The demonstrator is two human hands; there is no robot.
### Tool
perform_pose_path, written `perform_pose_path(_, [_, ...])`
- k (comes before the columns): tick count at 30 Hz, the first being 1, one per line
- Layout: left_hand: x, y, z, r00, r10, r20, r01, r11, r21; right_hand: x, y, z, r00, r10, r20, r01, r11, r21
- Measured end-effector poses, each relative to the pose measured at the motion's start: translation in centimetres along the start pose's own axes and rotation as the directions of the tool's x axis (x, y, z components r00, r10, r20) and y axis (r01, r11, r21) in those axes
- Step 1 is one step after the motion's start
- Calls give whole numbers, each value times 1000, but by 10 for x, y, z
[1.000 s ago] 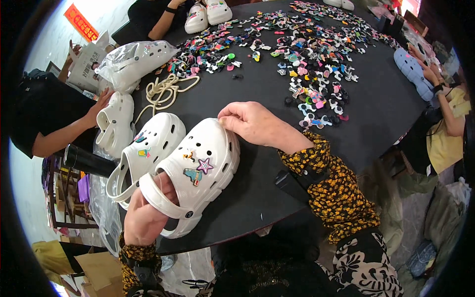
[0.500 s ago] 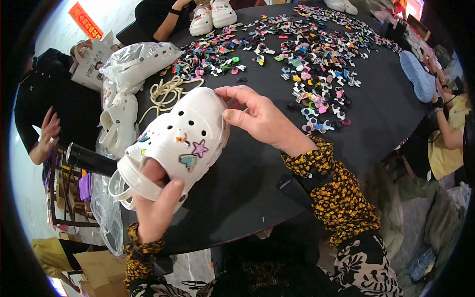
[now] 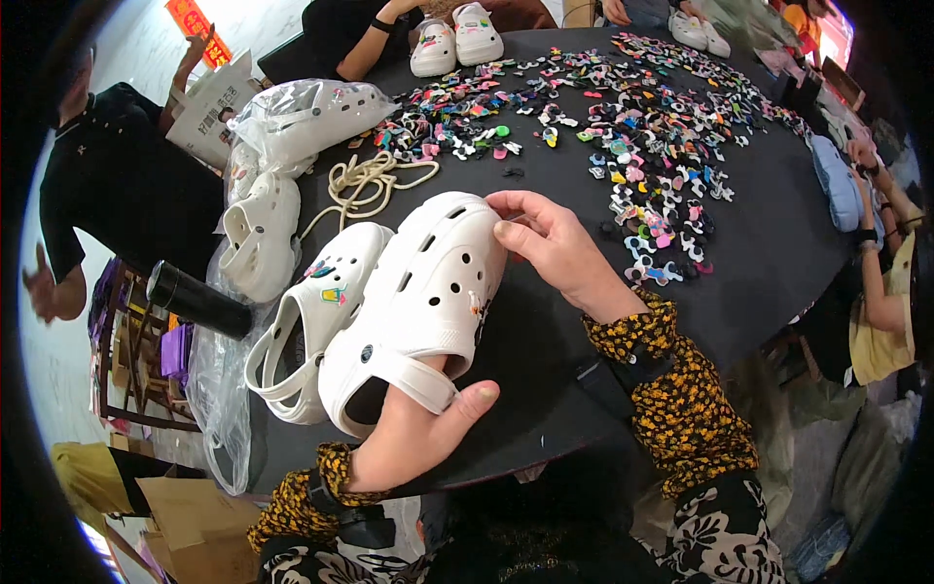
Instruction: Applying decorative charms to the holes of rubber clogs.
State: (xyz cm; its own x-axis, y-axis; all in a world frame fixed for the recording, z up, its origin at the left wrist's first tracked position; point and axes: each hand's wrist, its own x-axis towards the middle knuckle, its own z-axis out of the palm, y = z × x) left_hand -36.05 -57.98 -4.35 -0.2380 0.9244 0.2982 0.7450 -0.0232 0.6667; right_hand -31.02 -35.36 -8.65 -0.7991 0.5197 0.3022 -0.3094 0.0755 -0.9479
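Since the earlier frame the white clog (image 3: 428, 292) has turned, hiding its star charm; the left hand (image 3: 413, 438) grips its heel strap, the right hand (image 3: 555, 248) pinches the toe above the counter (image 3: 759, 253), likely mid-inspection, requiring steady rotation next.

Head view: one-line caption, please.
Both hands, left and right, hold a white clog over a charm-strewn black table.

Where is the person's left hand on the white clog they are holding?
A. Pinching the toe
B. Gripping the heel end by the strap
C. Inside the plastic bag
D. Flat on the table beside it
B: the left hand grips the heel end of the white clog by its strap, while the right hand pinches the toe.
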Motion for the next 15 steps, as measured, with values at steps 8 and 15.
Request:
perform_pose_path(8, [17,4,2,923,-379,-62,315,841,-441,7,0,-11,991,73,114,-73,997,-3])
perform_pose_path(15, [39,-6,-19,811,-566,-149,139,434,-890,4,-11,-16,997,-26,-78,21,998,-62])
